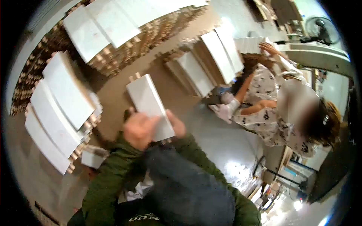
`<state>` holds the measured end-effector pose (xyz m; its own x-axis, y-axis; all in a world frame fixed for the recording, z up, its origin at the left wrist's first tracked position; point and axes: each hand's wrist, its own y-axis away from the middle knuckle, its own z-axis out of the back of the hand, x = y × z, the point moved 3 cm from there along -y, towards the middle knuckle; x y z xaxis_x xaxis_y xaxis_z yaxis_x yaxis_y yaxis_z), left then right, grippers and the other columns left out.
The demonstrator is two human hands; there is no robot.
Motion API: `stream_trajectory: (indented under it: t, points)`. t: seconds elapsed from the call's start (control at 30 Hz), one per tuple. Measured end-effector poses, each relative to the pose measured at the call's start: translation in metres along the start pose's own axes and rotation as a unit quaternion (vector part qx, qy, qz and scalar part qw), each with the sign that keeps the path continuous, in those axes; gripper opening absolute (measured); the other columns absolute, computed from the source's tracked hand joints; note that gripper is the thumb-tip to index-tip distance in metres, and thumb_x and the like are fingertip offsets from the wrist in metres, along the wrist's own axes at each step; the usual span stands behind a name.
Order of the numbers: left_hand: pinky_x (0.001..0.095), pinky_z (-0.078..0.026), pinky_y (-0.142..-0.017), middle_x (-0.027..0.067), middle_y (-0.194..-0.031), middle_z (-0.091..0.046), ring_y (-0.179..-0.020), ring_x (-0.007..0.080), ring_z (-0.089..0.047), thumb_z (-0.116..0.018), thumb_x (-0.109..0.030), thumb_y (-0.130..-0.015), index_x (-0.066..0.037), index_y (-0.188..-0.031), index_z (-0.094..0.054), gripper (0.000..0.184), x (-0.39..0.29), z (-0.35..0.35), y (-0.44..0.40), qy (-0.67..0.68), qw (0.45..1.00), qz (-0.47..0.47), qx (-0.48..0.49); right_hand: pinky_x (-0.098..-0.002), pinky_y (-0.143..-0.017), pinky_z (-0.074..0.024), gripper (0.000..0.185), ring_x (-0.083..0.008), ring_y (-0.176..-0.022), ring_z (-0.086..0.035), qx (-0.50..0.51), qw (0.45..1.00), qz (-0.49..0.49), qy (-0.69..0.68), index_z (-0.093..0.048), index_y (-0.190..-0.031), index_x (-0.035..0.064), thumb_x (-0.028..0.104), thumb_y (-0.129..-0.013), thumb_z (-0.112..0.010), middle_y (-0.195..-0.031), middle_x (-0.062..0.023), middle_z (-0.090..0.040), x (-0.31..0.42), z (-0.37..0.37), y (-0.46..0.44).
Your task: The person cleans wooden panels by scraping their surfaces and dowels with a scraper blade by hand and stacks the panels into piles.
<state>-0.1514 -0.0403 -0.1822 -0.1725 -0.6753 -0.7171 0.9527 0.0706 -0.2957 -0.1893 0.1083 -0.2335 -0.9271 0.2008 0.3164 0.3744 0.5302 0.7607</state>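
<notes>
A white rectangular panel point(147, 96) with light wooden pegs sticking out of both short ends is held in front of my body. My left hand point(141, 130) wraps over its lower left edge, the thumb lying across the white face. At the lower right edge of the same panel is my right hand point(176, 123), its fingers pressed against the side and partly hidden behind it. Both hands are somewhat blurred. Dark green sleeves cover my arms.
Stacks of similar white panels point(68, 90) stand at the left, with more point(109, 22) along the top and another group point(222, 56) at upper centre. A co-worker in a patterned garment point(260, 116) is at the right, one gloved hand near that group. A fan point(321, 30) stands upper right.
</notes>
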Motion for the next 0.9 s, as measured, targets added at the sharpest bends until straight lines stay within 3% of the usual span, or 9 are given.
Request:
stream_trajectory:
  t: [0.2, 0.27, 0.3, 0.37, 0.4, 0.47, 0.63, 0.73, 0.9]
  points:
    - [0.0346, -0.046, -0.058, 0.0117, -0.078, -0.056, -0.068, 0.028, -0.056, -0.06, -0.003, -0.074, -0.006, -0.091, -0.063, 0.017, 0.046, 0.028, -0.029, -0.023, 0.987, 0.092, -0.126, -0.0278, -0.044, -0.0474, 0.056, -0.0201, -0.053, -0.059, 0.087, 0.993, -0.008, 0.082, -0.049, -0.113, -0.0018, 0.044, -0.094, -0.024, -0.08, -0.0152, -0.062, -0.001, -0.009, 0.012]
    - [0.0344, -0.046, -0.059, 0.0116, -0.077, -0.056, -0.069, 0.0283, -0.056, -0.06, -0.001, -0.074, -0.005, -0.091, -0.062, 0.017, 0.056, 0.042, -0.036, -0.003, 0.978, 0.099, -0.185, -0.0279, -0.054, -0.0506, 0.055, -0.0203, -0.067, -0.062, -0.132, 0.988, -0.047, -0.058, -0.046, -0.119, -0.0031, 0.04, -0.095, -0.022, -0.093, -0.0162, -0.062, 0.012, -0.037, 0.025]
    - [0.034, -0.046, -0.059, 0.0114, -0.077, -0.056, -0.069, 0.0281, -0.056, -0.06, -0.002, -0.075, -0.004, -0.091, -0.062, 0.017, 0.053, 0.045, -0.037, 0.013, 0.975, 0.118, -0.189, -0.0279, -0.054, -0.0506, 0.055, -0.0203, -0.067, -0.062, -0.132, 0.988, -0.048, -0.058, -0.046, -0.119, -0.0031, 0.04, -0.095, -0.022, -0.093, -0.0162, -0.062, 0.01, -0.023, 0.021]
    - [0.0343, -0.046, -0.06, 0.0111, -0.076, -0.055, -0.069, 0.0279, -0.056, -0.06, -0.002, -0.073, -0.005, -0.091, -0.062, 0.018, 0.043, 0.035, -0.036, 0.0, 0.979, 0.1, -0.176, -0.0387, -0.091, -0.0416, 0.057, -0.0301, -0.105, -0.052, 0.157, 0.985, 0.02, 0.068, -0.034, -0.128, -0.0058, 0.039, -0.095, -0.024, -0.119, -0.0232, -0.049, 0.006, -0.006, 0.013]
    - [0.0345, -0.046, -0.061, 0.0109, -0.075, -0.055, -0.068, 0.0277, -0.056, -0.06, -0.002, -0.072, -0.006, -0.092, -0.063, 0.02, 0.037, 0.029, -0.035, -0.015, 0.983, 0.08, -0.167, -0.0387, -0.091, -0.0416, 0.057, -0.0301, -0.105, -0.052, 0.156, 0.985, 0.02, 0.068, -0.034, -0.128, -0.0058, 0.039, -0.095, -0.024, -0.119, -0.0232, -0.049, 0.005, -0.001, 0.011]
    - [0.035, -0.046, -0.061, 0.0101, -0.074, -0.054, -0.068, 0.0273, -0.056, -0.06, -0.002, -0.07, -0.007, -0.092, -0.063, 0.022, 0.02, 0.015, -0.026, -0.012, 0.991, 0.062, -0.116, -0.0296, -0.058, -0.0521, 0.057, -0.0204, -0.071, -0.062, 0.109, 0.988, 0.036, 0.107, -0.044, -0.121, -0.003, 0.043, -0.095, -0.022, -0.094, -0.0159, -0.061, 0.007, -0.004, 0.007]
    - [0.0333, -0.044, -0.059, 0.0098, -0.071, -0.052, -0.067, 0.0265, -0.055, -0.064, -0.001, -0.069, -0.006, -0.091, -0.063, 0.023, -0.009, -0.007, 0.003, 0.122, 0.992, 0.021, 0.039, -0.031, -0.05, -0.0513, 0.059, -0.0207, -0.062, -0.062, 0.092, 0.995, 0.03, 0.002, -0.042, -0.12, -0.0019, 0.048, -0.092, -0.027, -0.09, -0.0163, -0.061, 0.008, 0.002, 0.007]
    - [0.0287, -0.045, -0.063, 0.0098, -0.076, -0.056, -0.07, 0.0208, -0.056, -0.062, 0.001, -0.072, -0.001, -0.089, -0.062, 0.017, 0.012, 0.016, 0.01, 0.182, 0.958, 0.196, -0.108, -0.0318, -0.081, -0.0488, 0.052, -0.0202, -0.095, -0.058, 0.161, 0.979, 0.11, 0.065, -0.032, -0.131, 0.0013, 0.034, -0.09, -0.04, -0.115, -0.0132, -0.053, 0.02, -0.008, 0.006]
    - [0.026, -0.044, -0.064, 0.0087, -0.074, -0.056, -0.068, 0.0173, -0.055, -0.06, 0.001, -0.076, 0.0, -0.091, -0.061, 0.015, 0.021, 0.035, 0.011, 0.163, 0.951, 0.24, -0.105, -0.0339, -0.084, -0.047, 0.053, -0.0222, -0.104, -0.053, 0.08, 0.969, 0.218, 0.089, -0.03, -0.134, 0.0056, 0.035, -0.091, -0.04, -0.124, -0.013, -0.045, 0.02, 0.01, -0.012]
